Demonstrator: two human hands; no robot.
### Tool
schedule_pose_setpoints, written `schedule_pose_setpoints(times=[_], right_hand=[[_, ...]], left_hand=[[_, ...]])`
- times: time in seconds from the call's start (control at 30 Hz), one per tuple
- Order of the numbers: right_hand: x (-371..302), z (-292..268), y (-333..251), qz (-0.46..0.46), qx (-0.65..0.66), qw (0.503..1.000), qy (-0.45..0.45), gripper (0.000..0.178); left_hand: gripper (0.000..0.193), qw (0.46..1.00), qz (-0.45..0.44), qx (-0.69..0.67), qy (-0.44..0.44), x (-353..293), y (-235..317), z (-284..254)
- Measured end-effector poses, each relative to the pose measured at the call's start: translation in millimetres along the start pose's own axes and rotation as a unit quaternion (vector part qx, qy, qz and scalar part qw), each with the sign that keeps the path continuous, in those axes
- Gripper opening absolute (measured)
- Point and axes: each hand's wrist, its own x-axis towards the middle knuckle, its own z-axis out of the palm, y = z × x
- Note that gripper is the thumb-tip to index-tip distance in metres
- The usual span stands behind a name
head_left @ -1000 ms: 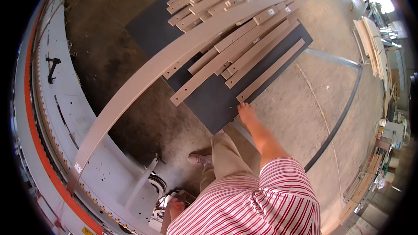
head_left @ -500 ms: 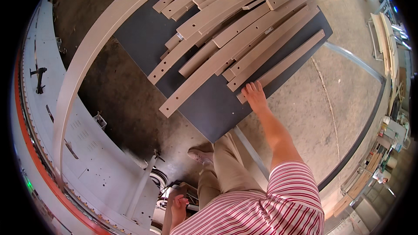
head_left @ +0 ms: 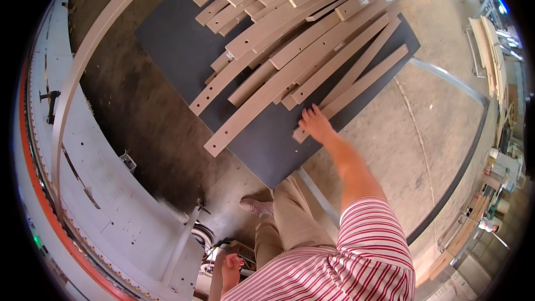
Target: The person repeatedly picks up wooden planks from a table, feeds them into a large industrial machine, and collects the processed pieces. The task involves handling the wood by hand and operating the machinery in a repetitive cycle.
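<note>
Brown flat strip (head_left: 368, 82), the outermost one toward the right edge of the dark grey surface (head_left: 266, 161): that is what my right hand (head_left: 316, 125) is on, as the head view has it.

Which way does it run from you?

Its long axis slants away, from the near end at my hand out to the far right. My fingers cross it just short of that near end, which shows past them on the left.

Have you got it gripped?

I cannot tell; my fingers are bent over it, but the underside is hidden.

And the other one?

My left hand (head_left: 231, 265) hangs low by my hip, fingers loosely curled, nothing visible in them. It's well apart from the strip, so the right is plainly the nearer.

What's alongside?

A second strip (head_left: 359, 67) starts by my right fingertips and angles off to the left of the first, toward the stacked slats (head_left: 267, 83).
</note>
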Motion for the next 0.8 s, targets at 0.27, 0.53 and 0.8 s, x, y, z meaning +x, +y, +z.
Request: schedule_pose_setpoints(times=[0.27,0.53,0.8], right_hand=[[-37.5,-159.3,-155.9,-0.304,0.337,0.888,0.079,0.050],[-73.8,-335.3,-323.2,-0.387,0.425,0.789,0.218,0.064],[-105.7,-390.8,-359.0,-0.380,0.399,0.798,0.245,0.076]], left_hand=[[0.053,0.964,0.041,-0.261,0.015,1.1,72.6,21.1],[0.050,0.884,0.138,-0.387,0.221,-101.4,103.2,-40.4],[0.030,0.839,0.257,-0.315,0.361,-157.5,81.5,-79.3]])
